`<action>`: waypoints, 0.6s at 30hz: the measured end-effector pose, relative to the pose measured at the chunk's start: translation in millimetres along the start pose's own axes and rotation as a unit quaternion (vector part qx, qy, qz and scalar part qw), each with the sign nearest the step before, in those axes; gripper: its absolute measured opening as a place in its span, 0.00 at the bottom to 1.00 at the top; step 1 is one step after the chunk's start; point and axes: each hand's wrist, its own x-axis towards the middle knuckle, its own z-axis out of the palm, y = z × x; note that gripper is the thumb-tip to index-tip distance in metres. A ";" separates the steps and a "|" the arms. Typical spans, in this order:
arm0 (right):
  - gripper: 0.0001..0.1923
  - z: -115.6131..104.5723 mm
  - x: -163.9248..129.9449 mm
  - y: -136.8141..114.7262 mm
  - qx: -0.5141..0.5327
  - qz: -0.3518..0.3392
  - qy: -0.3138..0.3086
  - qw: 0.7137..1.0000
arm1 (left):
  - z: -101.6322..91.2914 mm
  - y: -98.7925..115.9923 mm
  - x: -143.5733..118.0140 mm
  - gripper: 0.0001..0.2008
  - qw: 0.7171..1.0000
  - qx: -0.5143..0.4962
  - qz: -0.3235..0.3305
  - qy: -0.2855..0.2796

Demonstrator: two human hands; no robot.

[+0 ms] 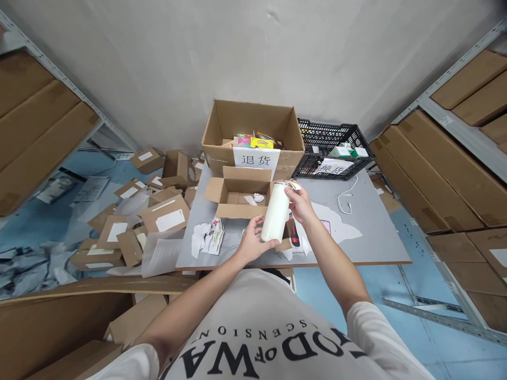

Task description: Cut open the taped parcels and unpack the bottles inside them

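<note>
Grey table (pixel 370 208) bearing large carton (pixel 218 157), open box (pixel 238 211), black crate (pixel 306 171), cable (pixel 346 212), apparently crumpled paper (pixel 199 238)

The left forearm (pixel 209 291) is slanting forward and inward, while the left hand (pixel 252 240) is cupping low, thumb and fingers parting. The right forearm (pixel 336 264) is angling inward too, and the right hand (pixel 301 206) is gripping higher with bent fingers.

A plain, pale-gray wall (pixel 237 53) rises behind a gray-topped table (pixel 380 227) with a brown front edge. Metal racks flank the scene, the left rack (pixel 79 94) and right rack (pixel 447 121) both loaded with brown cartons (pixel 439 174). Bright, even light falls across a blue floor (pixel 336 295), scuffed at right and strewn with opened boxes (pixel 148 219) at left.
</note>
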 end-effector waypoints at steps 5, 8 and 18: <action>0.19 4.0 -0.4 -7.1 -0.024 -0.002 0.003 1.000 | 1.6 0.2 1.0 0.35 0.999 -0.031 0.005 0.039; 0.19 -0.4 1.1 -12.6 0.008 0.012 -0.064 0.998 | -5.7 5.7 0.8 0.31 0.990 -0.138 -0.034 0.004; 0.26 -0.9 1.9 0.3 0.096 0.021 -0.154 0.983 | -9.3 6.9 -10.5 0.35 0.911 -0.361 -0.149 -0.134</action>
